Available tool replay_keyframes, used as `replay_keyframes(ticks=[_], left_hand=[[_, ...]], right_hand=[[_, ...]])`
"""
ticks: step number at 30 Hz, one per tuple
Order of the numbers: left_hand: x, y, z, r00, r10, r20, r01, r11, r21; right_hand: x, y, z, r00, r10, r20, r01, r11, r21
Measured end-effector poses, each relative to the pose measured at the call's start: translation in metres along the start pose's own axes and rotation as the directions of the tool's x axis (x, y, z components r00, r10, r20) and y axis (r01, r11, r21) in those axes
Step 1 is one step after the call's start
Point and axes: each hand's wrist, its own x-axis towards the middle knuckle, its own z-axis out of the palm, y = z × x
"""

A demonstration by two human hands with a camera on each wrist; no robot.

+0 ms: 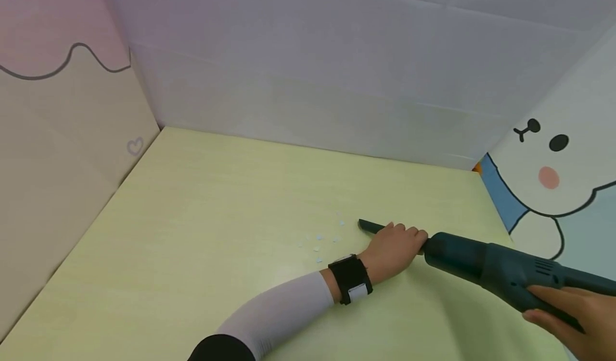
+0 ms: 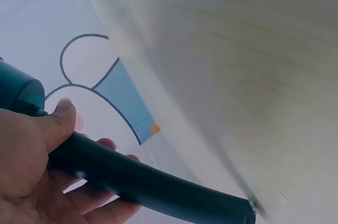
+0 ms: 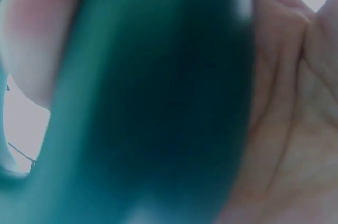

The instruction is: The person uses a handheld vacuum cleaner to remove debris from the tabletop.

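A dark green handheld vacuum cleaner lies slantwise above the right part of the table, its long narrow nozzle pointing left. My left hand grips that nozzle near the body; in the left wrist view its thumb lies on one side and the fingers come round the other. At the right edge my right hand holds the handle, which fills the right wrist view, blurred, against the palm. Several small pale scraps are scattered on the table just left of the nozzle tip.
The pale yellow table meets a plain whitish back wall. A beige and pink panel stands along the left edge, and a panel with a cartoon animal along the right.
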Motion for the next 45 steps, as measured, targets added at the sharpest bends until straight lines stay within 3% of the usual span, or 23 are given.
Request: replay_keyframes(ticks=[12,29,37,40,45], left_hand=[[-0.017,-0.013,-0.006,1.0,-0.023,-0.009,0.023,0.999,0.033],[-0.017,-0.026,-0.003,0.998,-0.047,-0.038,0.047,0.999,0.021],[-0.017,-0.025,0.002,0.998,-0.049,-0.045,0.05,0.999,0.016],[-0.015,-0.024,0.002,0.997,-0.048,-0.055,0.049,0.999,0.019],[-0.012,-0.021,-0.001,0.997,-0.038,-0.073,0.041,0.998,0.043]], right_hand=[[0.009,-0.008,-0.001,0.999,-0.006,0.053,0.006,1.0,-0.006],[0.02,-0.018,-0.004,0.998,-0.012,0.064,0.013,1.0,-0.016],[0.024,-0.017,-0.006,0.985,-0.01,0.17,0.015,0.999,-0.03],[0.024,-0.014,-0.004,0.989,-0.012,0.147,0.016,0.999,-0.027],[0.019,-0.006,0.002,1.0,-0.02,0.02,0.02,0.999,-0.026]])
